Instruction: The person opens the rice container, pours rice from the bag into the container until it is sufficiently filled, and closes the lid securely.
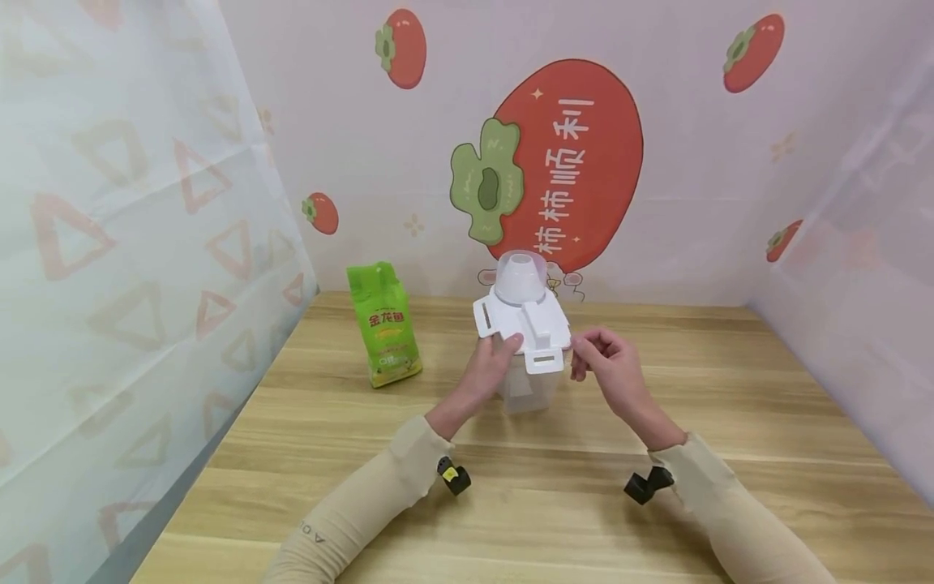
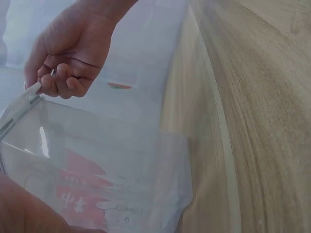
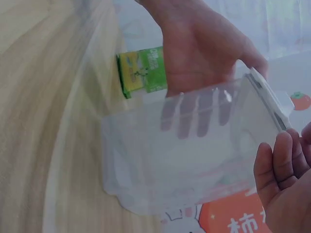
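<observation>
A clear plastic storage container [image 1: 527, 393] stands near the back of the table under a white lid [image 1: 503, 318]. Flaps with slots stick out from the lid's left and front sides. On top sits a clear measuring cup [image 1: 521, 276] over a white cone. My left hand [image 1: 485, 373] holds the container from the left, thumb on the lid and fingers [image 3: 205, 116] spread along the wall, seen through the plastic. At the lid's right edge my right hand [image 1: 614, 375] pinches a white flap [image 2: 33, 91] between thumb and index finger, the other fingers curled.
A green bag [image 1: 387, 328] with a yellow lower part stands upright to the left of the container. Behind the wooden table [image 1: 730, 389] hangs a printed cloth [image 1: 686, 203] with red fruit. White cloth sheets flank both sides.
</observation>
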